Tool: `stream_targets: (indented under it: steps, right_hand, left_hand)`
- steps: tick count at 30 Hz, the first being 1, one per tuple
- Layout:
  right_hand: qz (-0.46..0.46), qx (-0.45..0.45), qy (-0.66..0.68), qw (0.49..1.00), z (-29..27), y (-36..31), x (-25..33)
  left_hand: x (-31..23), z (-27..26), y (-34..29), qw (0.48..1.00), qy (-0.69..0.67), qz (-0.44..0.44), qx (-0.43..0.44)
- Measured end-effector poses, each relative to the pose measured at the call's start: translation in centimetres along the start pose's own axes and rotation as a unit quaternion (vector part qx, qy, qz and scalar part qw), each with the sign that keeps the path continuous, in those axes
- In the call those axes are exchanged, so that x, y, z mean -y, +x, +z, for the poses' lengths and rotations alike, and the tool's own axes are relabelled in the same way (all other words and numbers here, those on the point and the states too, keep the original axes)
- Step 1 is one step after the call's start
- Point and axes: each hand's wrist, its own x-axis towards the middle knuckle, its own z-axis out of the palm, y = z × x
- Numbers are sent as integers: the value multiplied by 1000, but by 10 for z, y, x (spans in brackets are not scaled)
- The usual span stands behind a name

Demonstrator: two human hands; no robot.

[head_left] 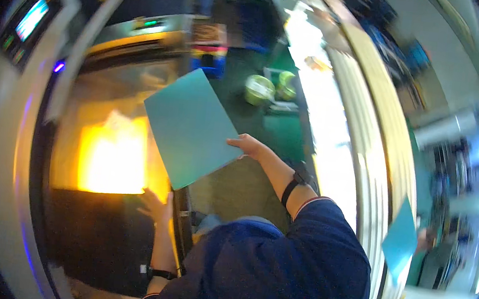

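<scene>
My right hand (pixel 246 145) pinches the right edge of a flat, stiff-looking teal panel (pixel 192 127), thumb on top. The panel is held tilted, corner-up, in front of my body, partly over the edge of a machine on the left. My left hand (pixel 156 206) is slightly blurred, with its fingers spread and nothing in them. It is over the machine's bed, just below the panel's lower corner and beside a glowing yellow-white rectangle (pixel 113 159).
The machine has a dark near surface (pixel 96 239) and a lit screen (pixel 32 18) at far left. Two green round items (pixel 259 90) and a blue crate (pixel 208 61) stand ahead. Along the right runs a brightly lit bench (pixel 333 142); another teal panel (pixel 400 242) is beyond it.
</scene>
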Motion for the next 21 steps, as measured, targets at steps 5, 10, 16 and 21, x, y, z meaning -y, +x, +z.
stream_targets:
  steps: [5,10,16,21]
  right_hand:
    - [-49,-164,231,958,-88,-221,-100]
    - [19,-325,503,800,-81,-350,-305]
    - [-14,-435,656,617,-76,-430,-421]
    - [-30,-418,612,670,-110,-478,-444]
  left_hand:
    - [3,14,24,997,64,-29,13]
    - [-106,10,0,939,-128,316,-40]
    - [-433,15,-251,684,-285,402,538]
    - [-530,41,-453,387,-191,240,870]
